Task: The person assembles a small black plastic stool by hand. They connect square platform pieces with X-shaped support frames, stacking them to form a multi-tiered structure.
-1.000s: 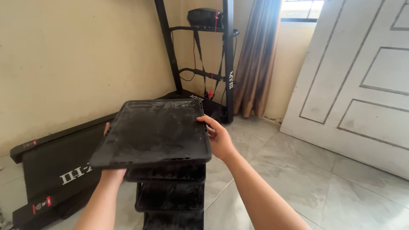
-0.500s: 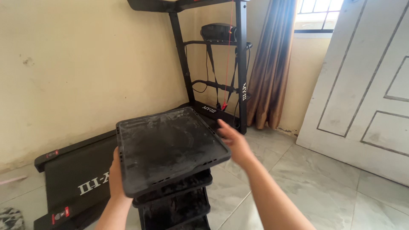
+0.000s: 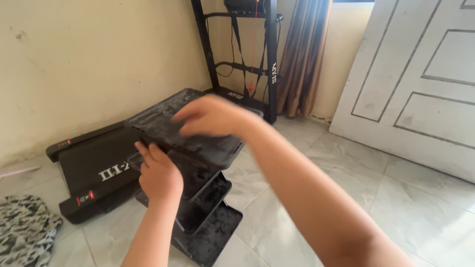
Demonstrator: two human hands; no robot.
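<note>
Black tray (image 3: pixel 163 123) before treadmill (image 3: pixel 94 168)

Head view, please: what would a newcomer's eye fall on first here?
First, the two hands at the dusty black tiered rack in the middle: the right hand, blurred, lies over its top tray, and the left hand is at that tray's near edge. Behind it, a black treadmill lies along the yellow wall, and a white door leans at right.
</note>
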